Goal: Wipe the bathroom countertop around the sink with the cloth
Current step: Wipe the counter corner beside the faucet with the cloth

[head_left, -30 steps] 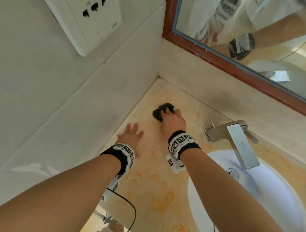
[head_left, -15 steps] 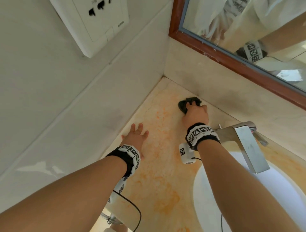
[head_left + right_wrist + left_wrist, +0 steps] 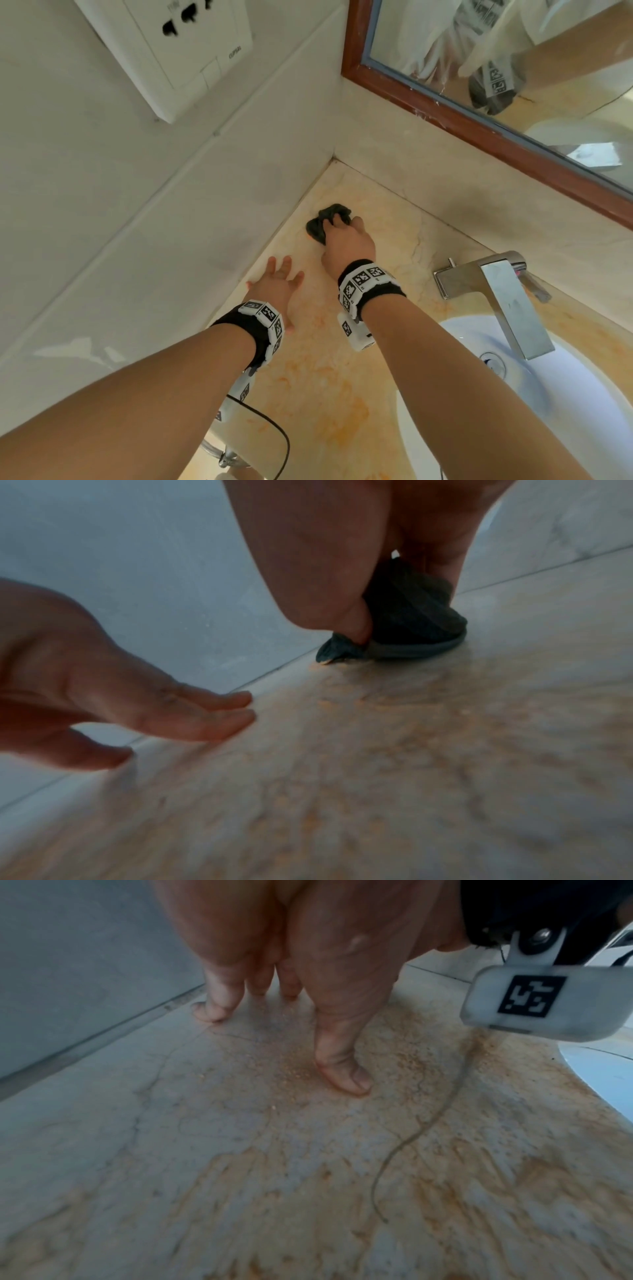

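A small dark grey cloth [image 3: 323,223] [image 3: 411,615] lies bunched on the beige marble countertop [image 3: 308,394] close to the left wall, a little short of the back corner. My right hand [image 3: 346,236] [image 3: 363,593] grips the cloth and presses it onto the stone, its fingers curled over the bundle. My left hand [image 3: 279,284] [image 3: 274,1010] rests flat on the counter beside the left wall, fingers spread and straight, its fingertips [image 3: 232,712] showing in the right wrist view. The white sink [image 3: 565,411] sits at the right.
A chrome faucet [image 3: 503,294] stands behind the sink. A wood-framed mirror [image 3: 479,126] hangs over the back wall, and a white wall socket [image 3: 178,51] is on the tiled left wall. Orange stains and grit [image 3: 298,1069] cover the counter. A black cable [image 3: 274,442] hangs at the front edge.
My right hand has slid the cloth back to the left, away from the faucet and toward the left wall. The left hand has stayed flat in place.
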Demonstrator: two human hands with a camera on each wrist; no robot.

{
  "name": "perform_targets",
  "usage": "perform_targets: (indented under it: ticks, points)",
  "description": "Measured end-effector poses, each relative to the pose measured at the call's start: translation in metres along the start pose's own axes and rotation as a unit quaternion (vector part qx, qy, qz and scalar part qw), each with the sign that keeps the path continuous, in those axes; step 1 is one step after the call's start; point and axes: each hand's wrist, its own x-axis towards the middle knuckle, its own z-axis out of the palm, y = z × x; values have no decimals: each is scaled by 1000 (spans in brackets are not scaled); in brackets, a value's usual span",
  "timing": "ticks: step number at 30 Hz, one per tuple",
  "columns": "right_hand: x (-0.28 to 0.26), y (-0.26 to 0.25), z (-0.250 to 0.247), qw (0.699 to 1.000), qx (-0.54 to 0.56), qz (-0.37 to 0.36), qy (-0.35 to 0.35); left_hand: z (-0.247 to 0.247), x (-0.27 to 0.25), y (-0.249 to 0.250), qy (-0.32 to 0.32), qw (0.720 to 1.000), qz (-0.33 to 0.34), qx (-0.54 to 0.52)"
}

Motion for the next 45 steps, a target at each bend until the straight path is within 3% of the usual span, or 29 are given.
perform_targets:
  ticks: [10, 17, 29, 33, 39, 45]
  points:
    - [8, 93, -19, 990, 14, 139, -1, -3, -5, 1, -9, 1000, 5, -8]
    - [23, 75, -20, 991, -12, 134, 21, -3, -4, 1, -9, 1000, 5, -2]
    - [25, -17, -9, 998, 10, -56, -5, -4, -4, -1, -12, 1000, 2, 2]
    - [26, 6, -12, 999, 8, -31, -17, -4, -6, -1, -14, 1000, 10, -8]
    - [34, 70, -23, 998, -6, 67, 11, -3, -6, -1, -14, 1000, 14, -13]
    - [41, 71, -20, 997, -24, 66, 37, -4, -5, -2, -18, 1000, 15, -14]
